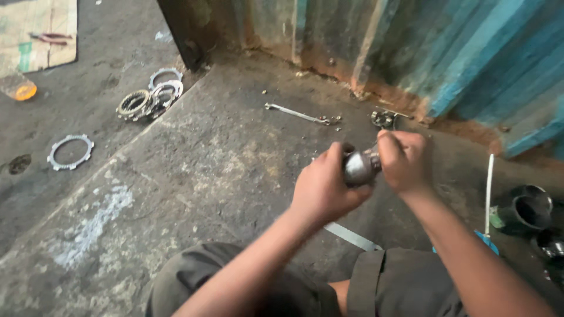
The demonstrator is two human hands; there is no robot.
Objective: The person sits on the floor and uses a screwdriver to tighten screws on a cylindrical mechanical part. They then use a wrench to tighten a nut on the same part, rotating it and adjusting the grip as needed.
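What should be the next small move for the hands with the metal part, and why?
Probably a small twist of the right hand while the left hand keeps its grip. Both hands close around the short shiny metal part, one at each end, above the concrete floor. The picture is blurred, so the part's joint cannot be seen.

A rough, stained concrete floor (pixel 194 170) fills the view, with a pale scuffed patch at eight o'clock. A rusted corrugated metal wall (pixel 470 53), painted blue-green, runs from twelve to three o'clock. A dark post (pixel 179 32) stands at eleven o'clock. Daylight is dull and even.
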